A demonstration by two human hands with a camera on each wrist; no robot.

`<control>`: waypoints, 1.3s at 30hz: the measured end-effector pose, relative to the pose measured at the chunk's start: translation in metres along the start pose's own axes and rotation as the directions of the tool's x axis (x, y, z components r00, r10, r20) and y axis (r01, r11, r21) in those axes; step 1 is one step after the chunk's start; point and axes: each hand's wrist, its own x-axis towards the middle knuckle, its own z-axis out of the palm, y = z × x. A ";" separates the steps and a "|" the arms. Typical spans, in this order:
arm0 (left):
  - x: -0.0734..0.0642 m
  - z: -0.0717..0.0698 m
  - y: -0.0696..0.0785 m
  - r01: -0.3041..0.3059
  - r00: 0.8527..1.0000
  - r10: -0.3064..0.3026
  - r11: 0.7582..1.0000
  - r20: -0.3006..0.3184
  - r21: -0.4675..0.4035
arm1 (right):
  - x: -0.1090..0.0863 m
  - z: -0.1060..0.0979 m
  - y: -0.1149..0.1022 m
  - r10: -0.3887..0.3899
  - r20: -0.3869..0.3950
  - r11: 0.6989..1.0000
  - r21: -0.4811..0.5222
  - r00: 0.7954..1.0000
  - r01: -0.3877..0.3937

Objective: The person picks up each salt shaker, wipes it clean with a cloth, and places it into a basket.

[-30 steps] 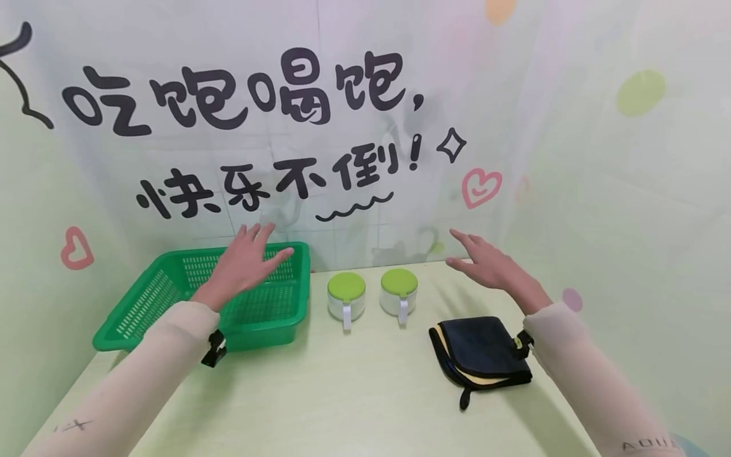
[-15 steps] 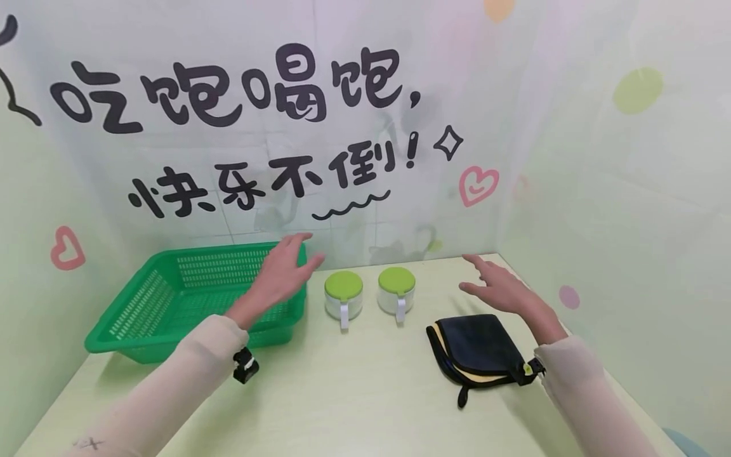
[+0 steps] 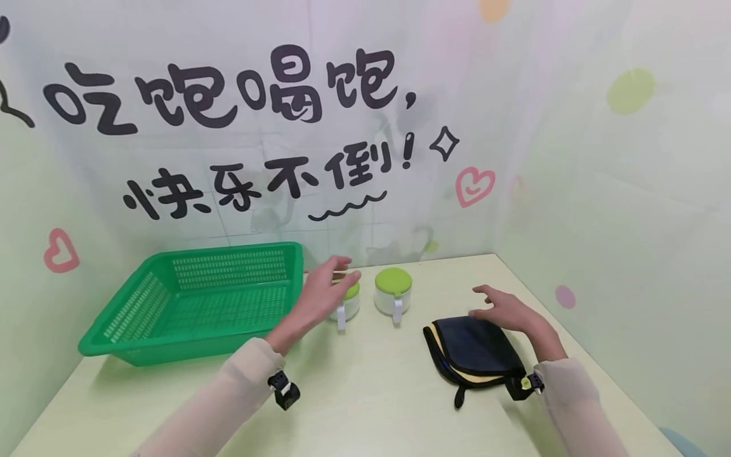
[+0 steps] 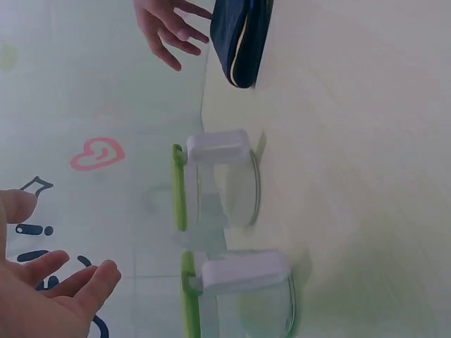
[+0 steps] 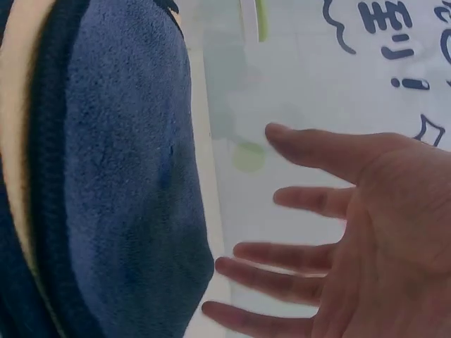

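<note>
Since 1 s ago: left hand (image 3: 318, 295) has gone right, off the basket (image 3: 183, 350) and over to the left jar (image 3: 346, 310); right hand (image 3: 510, 311) has come down to the cloth (image 3: 474, 348). Basket, jars and cloth haven't moved on the table (image 3: 365, 406).

Left hand: fingers loosely bent, thumb held away from them. Covers part of the left jar in the head view; left wrist view shows a gap between fingers and lid.

Right hand: fingers spread, thumb apart, at the cloth's far corner. Fingertips come right up to its outline; contact, can't tell.

Left jar: upright near the middle of the table's back edge, green lid on, white handle toward the front edge. Right jar (image 3: 393, 298) just beside it, same type, same pose. Cloth: dark blue, folded, yellow inside, near the right edge, loop toward the front. Basket: green, at the back-left corner.
</note>
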 end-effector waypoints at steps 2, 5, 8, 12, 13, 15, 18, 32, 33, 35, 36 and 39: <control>-0.001 0.006 0.001 0.038 0.999 -0.038 0.999 -0.002 -0.027 | 0.000 0.002 0.003 0.037 0.022 0.999 0.015 0.999 -0.037; -0.004 0.015 0.001 0.079 0.997 -0.079 0.995 -0.011 -0.068 | 0.000 0.004 0.007 0.100 0.062 0.994 0.042 0.993 -0.103; -0.007 0.026 0.001 0.095 0.995 -0.096 0.990 -0.011 -0.105 | 0.000 0.003 0.012 0.186 0.120 0.975 0.100 0.975 -0.199; -0.009 0.045 -0.002 0.113 0.993 -0.115 0.978 -0.001 -0.176 | 0.002 0.001 0.018 0.263 0.195 0.938 0.177 0.945 -0.298; -0.010 0.049 -0.003 0.125 0.992 -0.126 0.972 0.004 -0.199 | 0.003 0.000 0.019 0.272 0.208 0.931 0.189 0.939 -0.312; -0.009 0.059 -0.007 0.149 0.989 -0.150 0.957 0.017 -0.249 | 0.005 -0.001 0.020 0.281 0.216 0.926 0.196 0.935 -0.323; -0.007 0.074 -0.010 0.203 0.979 -0.198 0.923 0.049 -0.326 | 0.005 -0.001 0.022 0.304 0.200 0.919 0.196 0.931 -0.342; -0.006 0.116 -0.019 0.299 0.954 -0.268 0.851 0.131 -0.433 | -0.003 0.009 0.032 0.231 0.199 0.917 0.284 0.952 -0.282; -0.005 0.116 -0.019 0.293 0.956 -0.265 0.850 0.125 -0.438 | -0.002 0.008 0.031 0.223 0.199 0.918 0.288 0.954 -0.274; -0.004 0.115 -0.018 0.284 0.959 -0.257 0.849 0.120 -0.447 | 0.000 0.007 0.030 0.223 0.203 0.915 0.295 0.954 -0.276; -0.003 0.115 -0.019 0.284 0.959 -0.256 0.845 0.123 -0.454 | 0.000 0.005 0.029 0.232 0.200 0.912 0.296 0.952 -0.284; 0.000 0.116 -0.018 0.297 0.955 -0.262 0.836 0.138 -0.461 | -0.001 0.001 0.027 0.262 0.189 0.900 0.305 0.946 -0.310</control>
